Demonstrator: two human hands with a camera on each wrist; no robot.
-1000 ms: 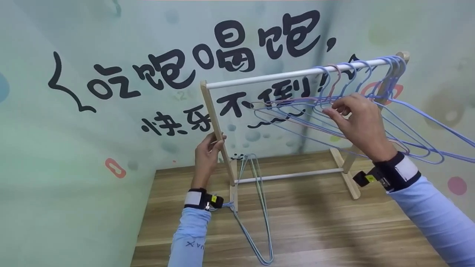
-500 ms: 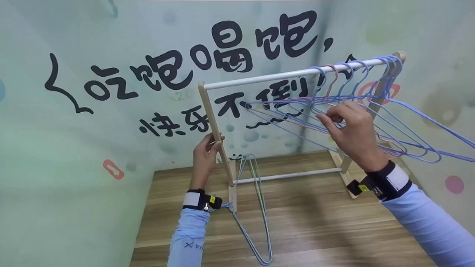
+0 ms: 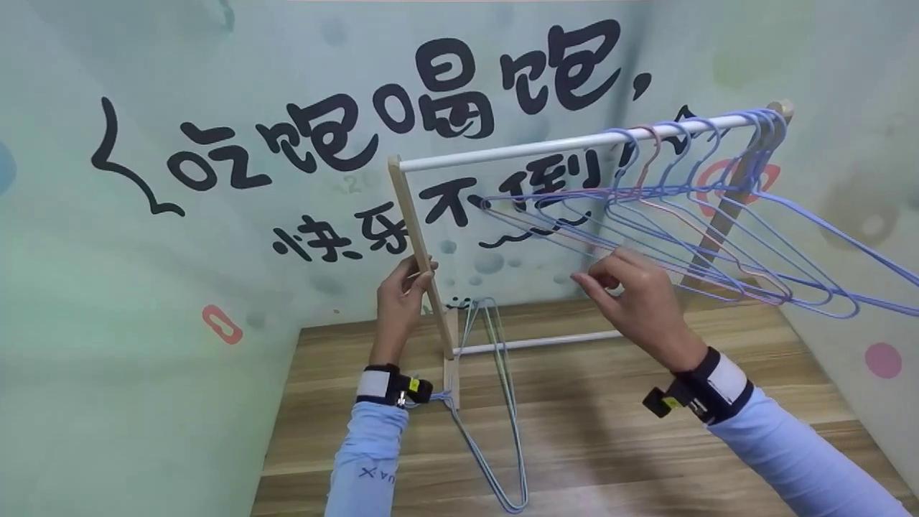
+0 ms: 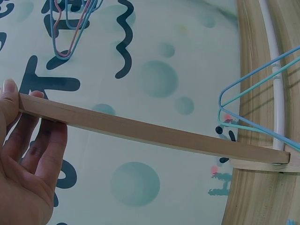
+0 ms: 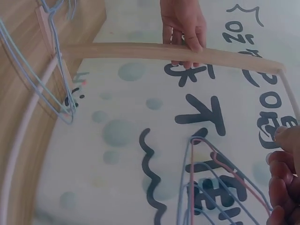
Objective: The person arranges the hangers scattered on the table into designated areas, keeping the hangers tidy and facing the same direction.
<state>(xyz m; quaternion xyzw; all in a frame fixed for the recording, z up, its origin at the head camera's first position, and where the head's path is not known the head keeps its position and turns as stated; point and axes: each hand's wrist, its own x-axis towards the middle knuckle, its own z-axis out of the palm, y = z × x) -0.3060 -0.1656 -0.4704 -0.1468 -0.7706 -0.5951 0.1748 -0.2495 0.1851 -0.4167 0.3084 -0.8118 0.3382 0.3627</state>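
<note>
My left hand point(image 3: 400, 296) grips the left wooden post point(image 3: 410, 215) of a clothes rack. In the left wrist view the thumb and fingers lie around that post point(image 4: 140, 127). My right hand point(image 3: 637, 298) is held in the air below and in front of the hangers, its fingers loosely curled and nothing between them. Several blue wire hangers point(image 3: 780, 133) and a pink hanger point(image 3: 654, 147) hang by their hooks from the white top bar point(image 3: 517, 148), bunched towards its right end. The right wrist view shows the right hand point(image 5: 285, 180) at the edge, apart from the hangers.
Blue and green hangers point(image 3: 514, 416) lean at the rack's left foot. A white lower bar point(image 3: 553, 340) joins the posts near the wood-patterned floor point(image 3: 589, 445). Behind stands a pale green wall point(image 3: 237, 43) with large black lettering.
My right hand has moved left and down, away from the hanging hangers. My left hand stays on the post, and the hangers look much the same.
</note>
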